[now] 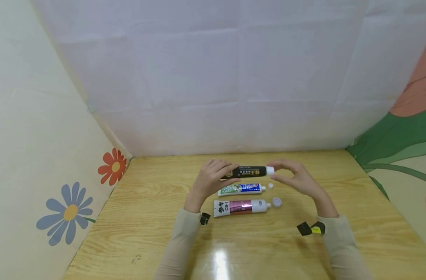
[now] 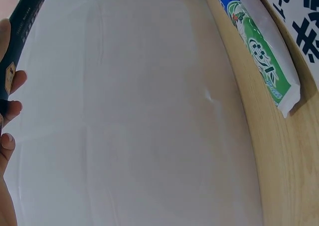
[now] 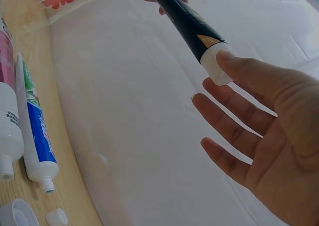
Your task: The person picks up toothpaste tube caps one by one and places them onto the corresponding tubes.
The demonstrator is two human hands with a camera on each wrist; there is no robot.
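Observation:
A black toothpaste tube (image 1: 249,171) with gold lettering is held level above the table, its white cap (image 1: 270,170) pointing right. My left hand (image 1: 213,179) grips the tube's tail end, fingers behind and thumb in front. At the other end my right hand (image 1: 298,179) pinches the white cap between thumb and forefinger; in the right wrist view the remaining fingers (image 3: 229,121) are spread. Below the black tube lies a green and blue toothpaste tube (image 1: 240,189), uncapped. Nearer to me rests a white and pink toothpaste tube (image 1: 240,207), also uncapped.
A small white cap (image 1: 270,186) lies right of the green and blue tube's nozzle. Beside the pink tube's nozzle is a larger round cap (image 1: 277,202). The wooden table (image 1: 146,217) meets a white cloth backdrop (image 1: 205,97) behind and flower-printed sheets at the sides.

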